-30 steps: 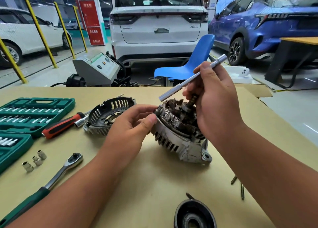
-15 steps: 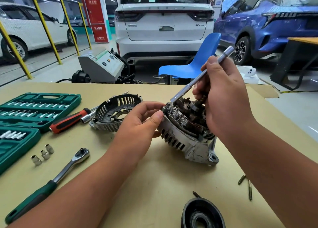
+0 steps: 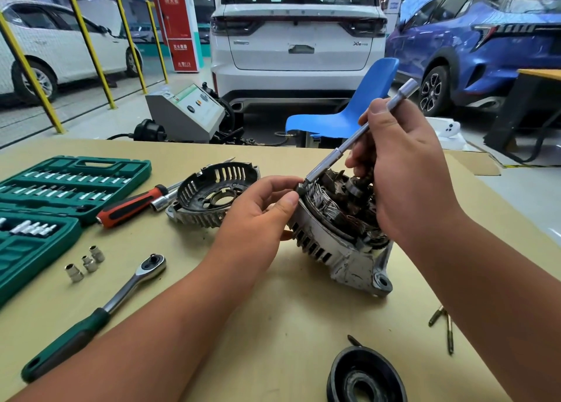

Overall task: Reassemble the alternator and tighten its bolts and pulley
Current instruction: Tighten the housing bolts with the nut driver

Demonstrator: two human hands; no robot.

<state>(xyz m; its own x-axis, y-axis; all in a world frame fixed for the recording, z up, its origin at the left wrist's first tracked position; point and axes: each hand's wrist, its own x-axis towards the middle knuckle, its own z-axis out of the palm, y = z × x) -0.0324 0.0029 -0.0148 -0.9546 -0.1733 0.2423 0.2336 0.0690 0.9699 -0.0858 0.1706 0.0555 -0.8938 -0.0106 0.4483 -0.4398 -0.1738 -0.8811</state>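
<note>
At the far left of the table (image 3: 273, 325) lies an open green socket set case (image 3: 69, 186), with three loose sockets (image 3: 86, 263) just in front of it and a green-handled ratchet wrench (image 3: 100, 310) lying diagonally beside them. A red-and-black screwdriver (image 3: 130, 205) rests with its shaft pointing toward the slotted alternator end cover (image 3: 212, 198), which sits open side up near the middle of the table. The left forearm reaches in from the lower left. The left hand (image 3: 258, 219) is turned palm-in, and its grip is closed: the thumb and curled fingers pinch the lower end of a chrome extension bar (image 3: 358, 134) where it meets the rim of the alternator (image 3: 328, 246). The alternator stands tilted on the table right of centre, windings and rotor shaft facing up and away, one mounting ear toward the camera. The bar slants up to the right from that rim. The right hand (image 3: 403, 173) comes in from the right over the alternator's top, wrist bent down, its grip closed on the bar's middle with the thumb pressed along the shaft. Its other fingers curl down by the rotor shaft. A black pulley (image 3: 340, 371) lies at the table's near edge, and a few long bolts (image 3: 448, 331) lie just beside the right forearm.
</note>
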